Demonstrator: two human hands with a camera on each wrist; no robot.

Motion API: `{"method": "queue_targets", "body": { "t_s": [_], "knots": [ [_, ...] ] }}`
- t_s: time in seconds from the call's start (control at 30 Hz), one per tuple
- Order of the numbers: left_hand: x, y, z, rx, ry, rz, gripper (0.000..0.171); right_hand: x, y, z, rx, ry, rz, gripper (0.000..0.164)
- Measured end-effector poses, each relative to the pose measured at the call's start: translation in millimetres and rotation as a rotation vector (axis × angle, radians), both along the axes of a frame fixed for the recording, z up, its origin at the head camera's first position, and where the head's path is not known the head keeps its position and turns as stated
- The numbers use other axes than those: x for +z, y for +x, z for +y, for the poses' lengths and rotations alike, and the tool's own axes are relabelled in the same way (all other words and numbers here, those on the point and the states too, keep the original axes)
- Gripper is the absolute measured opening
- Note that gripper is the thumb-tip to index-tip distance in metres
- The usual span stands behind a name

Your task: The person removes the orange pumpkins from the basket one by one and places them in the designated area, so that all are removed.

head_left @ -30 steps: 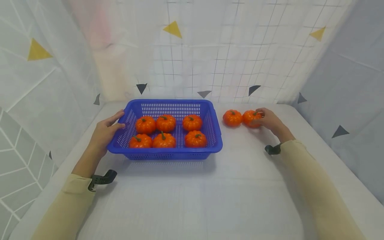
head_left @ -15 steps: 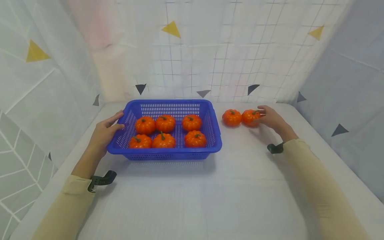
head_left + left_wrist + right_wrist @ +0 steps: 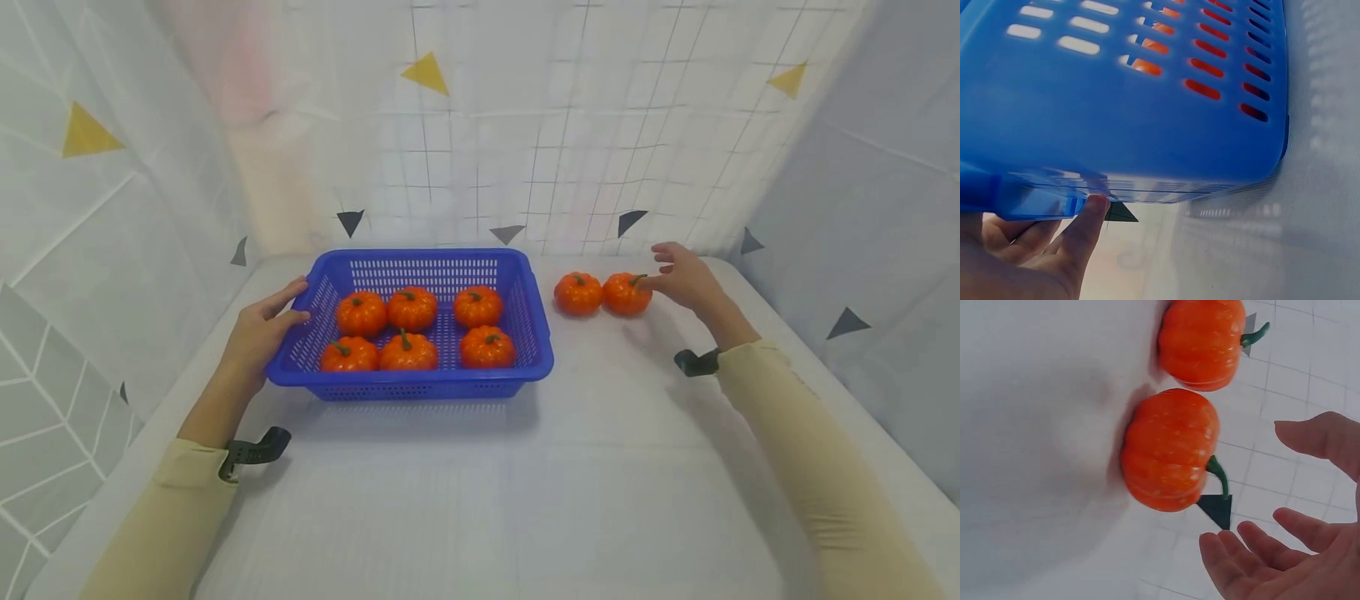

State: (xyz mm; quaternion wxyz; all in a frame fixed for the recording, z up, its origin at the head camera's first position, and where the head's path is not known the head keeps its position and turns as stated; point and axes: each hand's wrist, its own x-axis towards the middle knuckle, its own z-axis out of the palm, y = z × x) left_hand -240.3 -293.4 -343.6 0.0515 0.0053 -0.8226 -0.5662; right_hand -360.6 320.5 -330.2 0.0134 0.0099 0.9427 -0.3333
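Observation:
My left hand holds the left rim of a blue plastic basket, thumb over the rim. In the left wrist view, its fingers lie against the basket's outer wall. Several small orange pumpkins with green stems sit in the basket, one of them a pumpkin at the front right. Two more stand side by side on the table: a left pumpkin and a right pumpkin. Beside the right one, my right hand is spread and holds nothing; the right wrist view shows a gap between its fingers and the pumpkin.
A white cloth covers the table. Behind it hangs a pale backdrop with grid lines and triangles, and grey-white side panels close in left and right. Each wrist wears a dark strap mount.
My right hand has let go of the right pumpkin, fingers spreading, and drawn back up and to the right. The pumpkin stays on the table. My left hand and the basket hold still.

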Motion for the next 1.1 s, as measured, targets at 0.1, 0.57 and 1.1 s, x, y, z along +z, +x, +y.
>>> {"method": "queue_targets", "body": {
  "t_s": [0.1,0.57,1.1],
  "knots": [
    [-0.8,0.5,0,0.001,-0.003,0.002,0.056,6.6,5.3,-7,-0.012,0.013,0.047,0.081],
    [0.4,4.0,1,0.021,-0.022,0.001,0.057,42.2,28.4,-52,0.062,0.020,0.145,0.070],
    [1.5,-0.2,0,0.009,-0.019,0.003,0.057,67.6,45.3,-89,0.146,0.023,0.249,0.068]
  ]
}}
